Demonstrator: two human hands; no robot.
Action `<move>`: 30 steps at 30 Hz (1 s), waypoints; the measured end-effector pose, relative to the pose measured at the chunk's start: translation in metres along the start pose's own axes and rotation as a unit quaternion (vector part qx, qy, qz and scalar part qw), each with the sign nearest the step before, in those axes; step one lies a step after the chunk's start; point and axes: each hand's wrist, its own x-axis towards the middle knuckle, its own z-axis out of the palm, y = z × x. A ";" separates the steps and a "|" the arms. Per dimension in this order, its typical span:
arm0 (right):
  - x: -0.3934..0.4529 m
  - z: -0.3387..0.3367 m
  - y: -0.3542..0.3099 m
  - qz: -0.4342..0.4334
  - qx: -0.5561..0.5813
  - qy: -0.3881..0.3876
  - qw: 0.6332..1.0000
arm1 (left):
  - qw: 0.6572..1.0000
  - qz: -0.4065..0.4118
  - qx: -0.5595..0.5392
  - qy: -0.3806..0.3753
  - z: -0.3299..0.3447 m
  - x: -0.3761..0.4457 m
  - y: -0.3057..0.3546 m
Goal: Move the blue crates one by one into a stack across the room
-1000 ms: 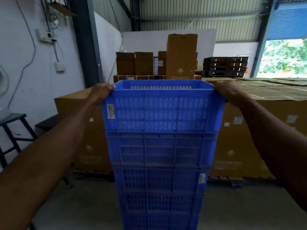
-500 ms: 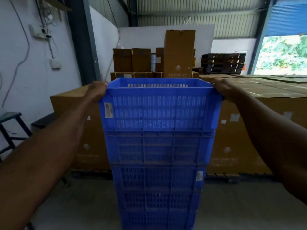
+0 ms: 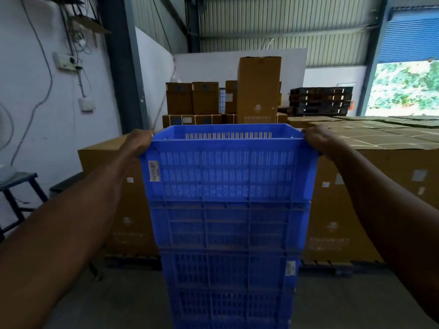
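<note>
Both arms reach forward and up. The left hand (image 3: pixel 140 143) and right hand (image 3: pixel 317 141) each grip a top corner of the crate (image 3: pixel 225 172).

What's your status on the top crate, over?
Left hand and right hand grip the top crate at its side rims. Crate sits on the blue stack. Cardboard boxes close behind; nothing above.

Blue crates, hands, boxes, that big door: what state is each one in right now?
Top blue crate: upright, on the stack, held at both ends of its rim.
Crate stack: standing upright on the floor.
Left hand: grips the crate's left rim.
Right hand: grips the right rim.
Tall cardboard box: upright, closed.
Roller shutter: raised partway, daylight below.
</note>
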 end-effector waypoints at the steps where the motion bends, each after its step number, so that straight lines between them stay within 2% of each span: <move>1: 0.000 -0.001 -0.001 0.000 -0.002 -0.002 1.000 | 1.000 -0.001 -0.004 -0.006 0.000 0.000 0.000; 5: 0.002 -0.008 0.002 0.004 -0.009 -0.009 1.000 | 1.000 0.009 0.001 -0.027 0.004 -0.002 0.003; 9: -0.007 0.001 -0.006 -0.010 -0.002 -0.001 1.000 | 1.000 -0.018 -0.018 -0.008 0.000 0.001 -0.001; 13: -0.012 -0.004 -0.008 0.010 -0.002 0.005 1.000 | 1.000 0.006 -0.007 -0.022 0.008 0.002 0.006; 19: -0.022 0.003 -0.015 0.014 0.006 0.001 1.000 | 0.999 -0.002 -0.013 -0.039 0.000 0.004 0.001; 23: -0.017 0.000 -0.009 0.024 0.023 0.018 0.999 | 0.999 -0.023 -0.018 -0.016 0.000 0.002 0.004; 28: -0.032 0.002 -0.015 -0.028 -0.043 0.055 0.997 | 0.997 0.008 0.074 -0.015 0.001 -0.002 0.007; 30: -0.035 0.001 -0.017 -0.046 -0.093 0.086 0.991 | 0.988 0.063 0.140 0.022 0.001 -0.004 0.008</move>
